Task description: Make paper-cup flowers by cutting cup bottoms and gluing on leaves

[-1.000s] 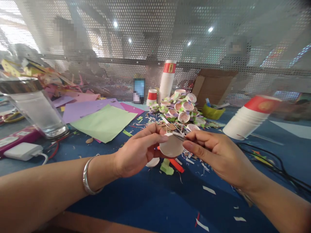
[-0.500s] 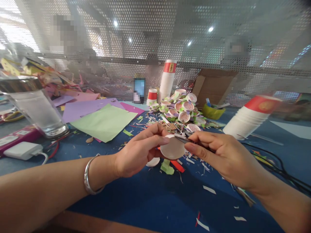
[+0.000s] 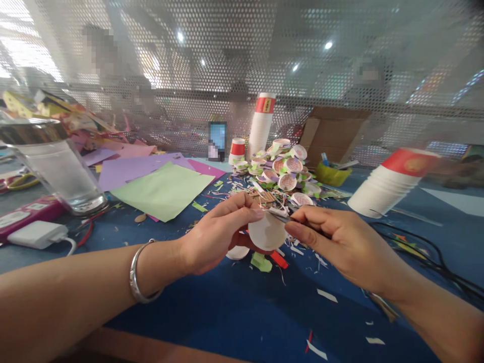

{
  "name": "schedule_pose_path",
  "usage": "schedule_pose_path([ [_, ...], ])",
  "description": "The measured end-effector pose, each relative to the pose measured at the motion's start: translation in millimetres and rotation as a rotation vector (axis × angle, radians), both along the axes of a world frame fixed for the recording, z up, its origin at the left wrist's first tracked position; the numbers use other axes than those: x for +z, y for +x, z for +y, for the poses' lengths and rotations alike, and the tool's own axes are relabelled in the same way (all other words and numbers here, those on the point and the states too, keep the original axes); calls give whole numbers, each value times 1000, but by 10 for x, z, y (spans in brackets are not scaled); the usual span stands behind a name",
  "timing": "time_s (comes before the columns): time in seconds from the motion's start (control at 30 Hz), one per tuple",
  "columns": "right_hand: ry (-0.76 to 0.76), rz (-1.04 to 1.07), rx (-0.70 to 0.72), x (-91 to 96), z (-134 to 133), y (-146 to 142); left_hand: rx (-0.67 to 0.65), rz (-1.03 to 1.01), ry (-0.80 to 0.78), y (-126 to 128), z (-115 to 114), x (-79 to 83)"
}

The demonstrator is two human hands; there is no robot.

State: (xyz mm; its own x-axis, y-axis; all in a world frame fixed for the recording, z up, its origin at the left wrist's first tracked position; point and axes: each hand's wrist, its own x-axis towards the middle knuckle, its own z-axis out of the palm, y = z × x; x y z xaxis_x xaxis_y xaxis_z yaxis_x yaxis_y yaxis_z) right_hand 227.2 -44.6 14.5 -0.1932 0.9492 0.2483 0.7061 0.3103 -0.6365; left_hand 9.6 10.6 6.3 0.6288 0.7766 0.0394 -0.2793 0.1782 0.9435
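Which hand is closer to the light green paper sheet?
Left. The left hand, gripping a white disc, is right of the light green paper sheet and nearer the camera; the right hand is farther right, past the disc.

Smooth matt paper disc (image 3: pixel 267 235) and glossy metal bangle (image 3: pixel 133 277)

beyond the far edge of the surface (image 3: pixel 212 312), white glare and small lights (image 3: pixel 328 45) show through a hazy perforated panel (image 3: pixel 234 65), while soft shadow darkens the near edge and the cup stack (image 3: pixel 389 184) toward the right edge looks stretched.
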Motion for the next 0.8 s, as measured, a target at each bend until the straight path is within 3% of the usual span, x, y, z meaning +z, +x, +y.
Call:
schedule_pose_path([
  [0.27,-5,8,-26,26,10,-40,-4,-11,5,10,18,8],
  [0.53,-166,79,-8,75,45,-50,14,13,15,3,73,7],
  [0.8,-199,50,25,90,55,-26,33,60,-38,-8,32,29],
])
